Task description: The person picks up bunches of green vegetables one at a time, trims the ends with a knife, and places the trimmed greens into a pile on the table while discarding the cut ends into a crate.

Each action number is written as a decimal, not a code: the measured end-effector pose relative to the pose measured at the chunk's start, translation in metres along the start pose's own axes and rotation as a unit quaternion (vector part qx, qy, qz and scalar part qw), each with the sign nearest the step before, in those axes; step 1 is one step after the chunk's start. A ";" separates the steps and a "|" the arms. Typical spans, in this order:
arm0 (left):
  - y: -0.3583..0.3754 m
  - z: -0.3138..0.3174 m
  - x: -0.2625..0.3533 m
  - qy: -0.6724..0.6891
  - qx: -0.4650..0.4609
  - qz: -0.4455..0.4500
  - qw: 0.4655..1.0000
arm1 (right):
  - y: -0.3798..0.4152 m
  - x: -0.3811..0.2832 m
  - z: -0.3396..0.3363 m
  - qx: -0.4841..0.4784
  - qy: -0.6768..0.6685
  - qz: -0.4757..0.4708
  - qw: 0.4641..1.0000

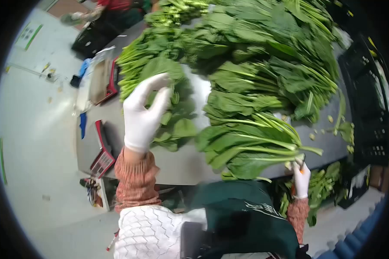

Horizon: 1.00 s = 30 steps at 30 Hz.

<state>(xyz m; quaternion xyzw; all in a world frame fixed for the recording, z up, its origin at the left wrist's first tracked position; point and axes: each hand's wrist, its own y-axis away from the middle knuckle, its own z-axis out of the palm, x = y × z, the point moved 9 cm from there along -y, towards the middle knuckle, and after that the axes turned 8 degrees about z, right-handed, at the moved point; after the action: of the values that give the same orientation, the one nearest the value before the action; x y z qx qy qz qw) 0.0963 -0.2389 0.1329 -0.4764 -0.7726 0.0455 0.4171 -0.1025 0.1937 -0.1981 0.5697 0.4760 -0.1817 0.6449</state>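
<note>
My left hand (143, 114), in a white glove with a patterned sleeve, reaches with fingers apart onto a small bunch of leafy greens (168, 99) lying on the grey table (181, 162). My right hand (301, 179), also gloved, is closed around a small orange-handled tool (304, 169) at the table's near edge. It sits right at the cut stem ends of a larger bunch of greens (246, 142). A big heap of the same greens (272, 47) covers the far part of the table.
Two red weighing scales (103, 159) (104, 80) stand at the table's left end. Black crates (369, 112) line the right side, and a crate with greens (328, 183) sits below the table edge. Another person in red (110, 5) is at the top left.
</note>
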 end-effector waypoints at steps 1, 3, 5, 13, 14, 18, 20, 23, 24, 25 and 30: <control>0.009 -0.032 -0.070 -0.087 0.047 -0.031 0.995 | -0.002 -0.005 -0.003 -0.017 0.092 -0.028 0.995; 0.039 -0.096 -0.210 -0.075 0.143 -0.132 0.978 | 0.004 -0.011 -0.003 -0.007 0.131 -0.008 0.991; 0.062 -0.125 -0.301 -0.158 0.118 -0.173 0.965 | 0.005 -0.020 0.002 -0.005 0.145 0.025 0.989; 0.037 -0.095 -0.388 -0.348 -0.037 -0.153 0.924 | 0.005 -0.081 0.068 -0.044 0.186 -0.031 0.981; 0.037 -0.098 -0.393 -0.298 -0.010 -0.150 0.943 | 0.013 -0.092 0.076 -0.044 0.176 -0.028 0.983; 0.044 -0.120 -0.408 -0.099 0.117 -0.146 0.977 | 0.001 -0.073 0.066 -0.028 0.190 -0.049 0.980; 0.047 -0.127 -0.399 -0.029 0.165 -0.151 0.974 | -0.002 -0.062 0.061 -0.029 0.196 -0.043 0.979; 0.044 -0.137 -0.370 -0.007 0.185 -0.149 0.971 | -0.004 -0.059 0.065 -0.030 0.209 -0.037 0.977; 0.039 -0.138 -0.356 0.007 0.187 -0.143 0.972 | -0.003 -0.062 0.069 -0.039 0.202 -0.027 0.978; 0.033 -0.137 -0.342 0.022 0.187 -0.135 0.973 | -0.001 -0.064 0.073 -0.045 0.194 -0.016 0.980; 0.005 -0.065 -0.207 0.356 0.116 -0.180 0.910 | 0.012 -0.124 0.130 -0.115 0.161 -0.173 0.965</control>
<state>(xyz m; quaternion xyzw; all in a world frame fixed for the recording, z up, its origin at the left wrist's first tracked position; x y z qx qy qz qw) 0.1859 -0.4179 0.0484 -0.2626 -0.6350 -0.1136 0.7176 -0.0995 0.0412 -0.1031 0.4224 0.6827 -0.1409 0.5793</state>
